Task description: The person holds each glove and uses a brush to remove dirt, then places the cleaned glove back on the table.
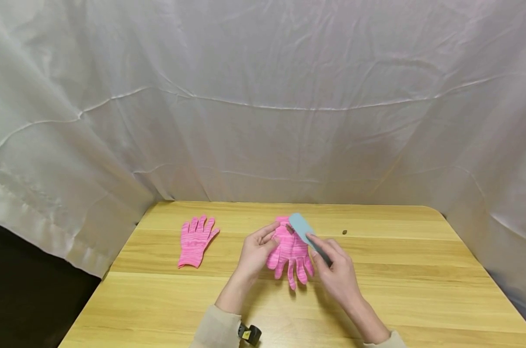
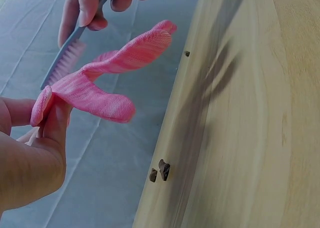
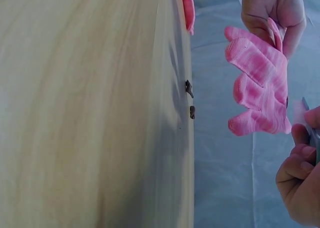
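A pink knitted glove [image 1: 291, 249] is held up above the wooden table, its fingers hanging toward the person. My left hand [image 1: 253, 252] pinches its left side between thumb and fingers. In my right hand [image 1: 340, 270] is a brush [image 1: 301, 225] with a blue-grey back. Pale bristles [image 2: 70, 60] show in the left wrist view, facing the glove close to its surface; whether they touch it I cannot tell. A dark brown mark [image 1: 290, 228] sits on the glove beside the brush head.
A second pink glove [image 1: 195, 244] lies flat on the table [image 1: 150, 295] at the left, fingers pointing away. A small dark crumb [image 1: 344, 232] lies to the right. Dark lumps [image 2: 164, 170] show near the table edge. A grey curtain [image 1: 263, 145] hangs behind.
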Demonstrator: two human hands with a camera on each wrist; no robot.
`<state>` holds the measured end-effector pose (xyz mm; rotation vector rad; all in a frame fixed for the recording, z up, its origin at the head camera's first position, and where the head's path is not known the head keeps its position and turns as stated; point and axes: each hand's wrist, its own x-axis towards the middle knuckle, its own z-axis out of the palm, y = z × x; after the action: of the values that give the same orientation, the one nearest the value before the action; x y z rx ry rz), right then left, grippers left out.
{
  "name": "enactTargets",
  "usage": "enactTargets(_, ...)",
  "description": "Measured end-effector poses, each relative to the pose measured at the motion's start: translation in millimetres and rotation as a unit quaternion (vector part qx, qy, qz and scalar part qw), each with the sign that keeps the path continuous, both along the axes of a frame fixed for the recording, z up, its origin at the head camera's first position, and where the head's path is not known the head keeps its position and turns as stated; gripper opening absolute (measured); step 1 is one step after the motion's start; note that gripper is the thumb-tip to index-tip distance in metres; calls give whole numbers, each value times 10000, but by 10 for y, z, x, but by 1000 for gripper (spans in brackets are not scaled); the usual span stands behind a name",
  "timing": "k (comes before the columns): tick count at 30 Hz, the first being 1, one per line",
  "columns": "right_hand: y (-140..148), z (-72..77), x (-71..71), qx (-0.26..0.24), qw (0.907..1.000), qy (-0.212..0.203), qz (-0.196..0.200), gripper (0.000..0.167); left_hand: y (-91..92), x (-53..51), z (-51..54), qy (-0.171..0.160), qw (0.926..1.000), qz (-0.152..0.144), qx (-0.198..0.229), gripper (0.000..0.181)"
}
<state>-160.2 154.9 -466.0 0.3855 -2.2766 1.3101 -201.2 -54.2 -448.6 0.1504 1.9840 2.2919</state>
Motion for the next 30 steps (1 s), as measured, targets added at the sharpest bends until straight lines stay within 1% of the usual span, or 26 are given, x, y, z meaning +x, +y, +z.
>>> enactTargets(5,-25,1,13,27,9996,-11,298,48,2,0,9,-34,10000,-16,28,48)
enactTargets(9,-34,0,18,101,9992,-4,376,48,1,3,14,-54,10000,-14,67,48)
enactTargets(14,-29,-7,14,185,9992,-23,360,48,0,4,12,-59,10000,22,55,48)
enactTargets(21,-21,-7,9,262,9995,-100,176,48,1,1,5,-60,9999,45,79,48)
enactTargets(30,-15,0,11,233,9997,-80,46,45,5,1,3,-74,9999,74,65,48)
